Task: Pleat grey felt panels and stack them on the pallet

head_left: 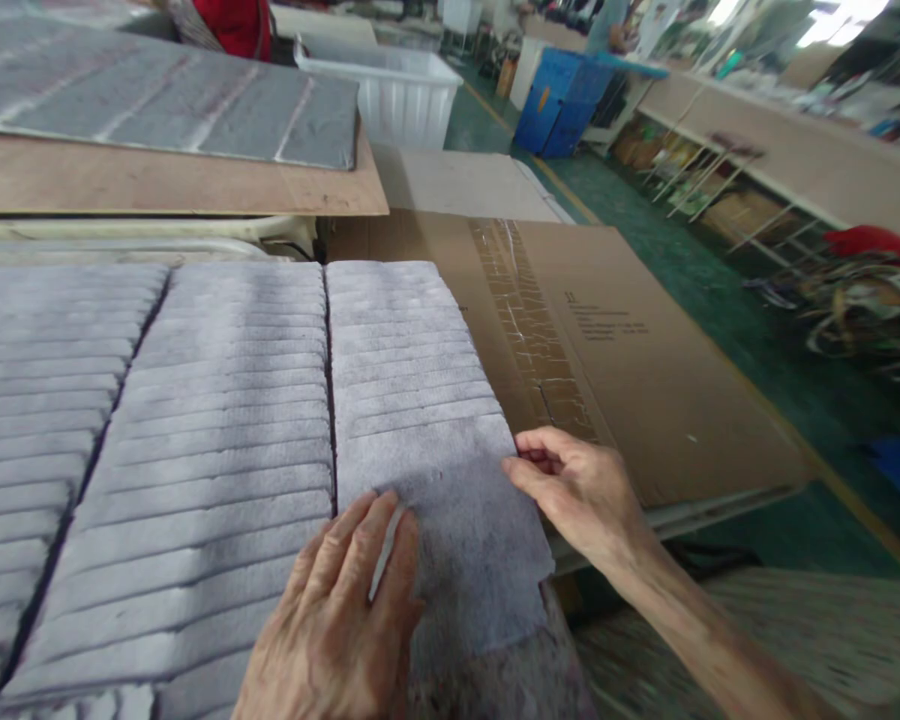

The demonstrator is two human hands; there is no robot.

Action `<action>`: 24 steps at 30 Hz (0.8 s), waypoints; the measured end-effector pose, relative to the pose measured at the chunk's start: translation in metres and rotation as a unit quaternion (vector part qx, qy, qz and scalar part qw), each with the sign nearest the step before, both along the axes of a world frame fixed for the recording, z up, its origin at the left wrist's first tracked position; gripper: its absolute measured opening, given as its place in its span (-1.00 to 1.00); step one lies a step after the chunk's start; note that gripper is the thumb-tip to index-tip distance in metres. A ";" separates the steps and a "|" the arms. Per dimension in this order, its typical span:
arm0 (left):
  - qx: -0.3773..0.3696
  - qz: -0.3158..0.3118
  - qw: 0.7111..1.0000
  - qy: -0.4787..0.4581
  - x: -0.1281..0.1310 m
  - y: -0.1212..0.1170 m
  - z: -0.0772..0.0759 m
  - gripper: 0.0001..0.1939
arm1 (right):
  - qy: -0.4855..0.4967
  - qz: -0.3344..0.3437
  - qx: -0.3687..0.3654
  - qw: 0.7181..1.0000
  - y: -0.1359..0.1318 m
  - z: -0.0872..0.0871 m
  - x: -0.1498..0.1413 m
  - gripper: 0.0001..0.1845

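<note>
Overlapping grey fabric pieces lie in columns before me, each layered like shingles. The nearest uncovered grey fabric piece (480, 540) rests on the lower end of the right-hand column. My left hand (337, 610) lies across its left part, fingers stretched out and palm down, partly over the middle column (217, 480). With thumb and fingers closed, my right hand (581, 490) pinches the piece's right edge, beside the cardboard. The fingertips of the right hand are partly hidden. Above the piece, the column's layered strips (412, 350) run back to its far end.
Flattened cardboard (645, 400) with cracked tape adjoins the columns on the right. Behind them, a grey striped slab (270, 110) sits on a wooden board (195, 180). Further back are a white plastic bin (409, 95), blue crates (562, 100) and a long bench (780, 130).
</note>
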State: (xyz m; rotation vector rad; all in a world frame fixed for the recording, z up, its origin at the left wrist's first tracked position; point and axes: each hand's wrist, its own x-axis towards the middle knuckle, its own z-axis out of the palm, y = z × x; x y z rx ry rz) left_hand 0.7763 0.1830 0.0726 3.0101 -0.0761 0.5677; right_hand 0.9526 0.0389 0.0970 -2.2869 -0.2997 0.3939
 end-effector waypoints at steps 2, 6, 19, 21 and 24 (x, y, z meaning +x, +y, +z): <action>-0.006 0.003 1.000 0.002 0.000 -0.001 -0.001 -0.60 | 0.003 -0.001 0.006 1.000 -0.001 0.000 0.000 -0.78; -0.012 0.001 1.000 0.005 -0.001 -0.002 -0.003 -0.56 | -0.009 0.000 0.003 1.000 -0.002 -0.003 -0.001 -0.76; 0.006 0.003 0.998 0.058 -0.003 -0.005 -0.002 -0.52 | -0.168 0.064 -0.132 0.975 -0.005 -0.004 0.000 -0.70; 0.000 0.007 0.998 0.062 -0.002 -0.005 -0.001 -0.52 | -0.319 0.106 -0.137 0.932 -0.003 -0.004 -0.007 -0.63; -0.012 0.009 0.998 0.062 -0.001 -0.005 -0.002 -0.51 | -0.445 0.210 -0.106 0.864 0.004 -0.008 -0.021 -0.56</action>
